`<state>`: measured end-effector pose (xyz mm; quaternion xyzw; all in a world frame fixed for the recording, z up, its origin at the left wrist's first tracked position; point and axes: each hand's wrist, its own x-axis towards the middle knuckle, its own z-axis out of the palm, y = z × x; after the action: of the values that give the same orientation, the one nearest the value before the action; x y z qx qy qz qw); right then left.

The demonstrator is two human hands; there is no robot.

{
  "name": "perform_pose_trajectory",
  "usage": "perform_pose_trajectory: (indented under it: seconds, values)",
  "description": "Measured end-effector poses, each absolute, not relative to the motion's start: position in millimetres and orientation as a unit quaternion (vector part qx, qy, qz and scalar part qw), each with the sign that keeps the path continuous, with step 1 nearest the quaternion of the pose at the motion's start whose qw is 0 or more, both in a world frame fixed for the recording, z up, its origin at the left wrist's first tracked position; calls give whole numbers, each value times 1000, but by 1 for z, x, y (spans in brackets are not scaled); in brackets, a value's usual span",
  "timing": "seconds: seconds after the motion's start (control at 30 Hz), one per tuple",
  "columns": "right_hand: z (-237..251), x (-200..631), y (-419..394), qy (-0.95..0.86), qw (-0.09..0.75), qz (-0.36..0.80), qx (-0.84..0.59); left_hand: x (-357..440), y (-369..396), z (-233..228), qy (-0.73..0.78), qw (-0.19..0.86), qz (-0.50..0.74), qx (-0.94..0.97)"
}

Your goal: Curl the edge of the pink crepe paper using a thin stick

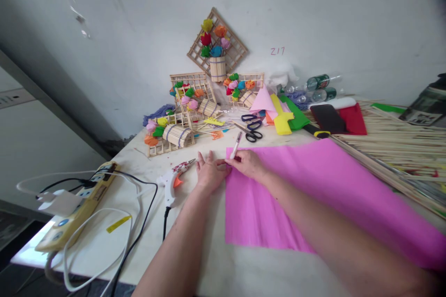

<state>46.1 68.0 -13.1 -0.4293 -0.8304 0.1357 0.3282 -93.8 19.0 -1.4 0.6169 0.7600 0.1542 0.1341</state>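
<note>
A long sheet of pink crepe paper lies spread over the table, its left edge near the middle. My right hand grips a pen near the paper's upper left part; the pen leans up to the right. My left hand rests with fingers spread on the tabletop, its thumb side at the paper's left edge, close to the right fingertips. Left of it lies a hot glue gun with an orange trigger. Two pairs of scissors lie beyond the paper's far edge.
A power strip with a white charger and looping cables occupies the left. Stick lattices with paper flowers stand at the back. Folded yellow paper, a phone and many thin sticks lie on the right.
</note>
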Motion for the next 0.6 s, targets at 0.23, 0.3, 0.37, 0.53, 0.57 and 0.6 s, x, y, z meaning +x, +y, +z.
perform_pose_trajectory:
  seconds: [0.23, 0.3, 0.37, 0.53, 0.57, 0.6]
  values:
    - [-13, 46, 68, -831, 330, 123, -430, -94, 18, 0, 758, 127, 151, 622]
    - [-13, 46, 68, -827, 330, 132, -436, -94, 18, 0, 756, 122, 148, 626]
    - [-12, 46, 68, -821, 330, 146, -443, -93, 17, 1, 755, 117, 148, 629]
    - [-13, 45, 68, -809, 338, 157, -454, -93, 18, 0, 748, 87, 154, 639]
    - [-13, 45, 69, -808, 338, 160, -454, -93, 18, 0, 749, 83, 153, 639]
    - [-13, 45, 69, -807, 339, 163, -455, -93, 18, -1, 750, 82, 151, 638]
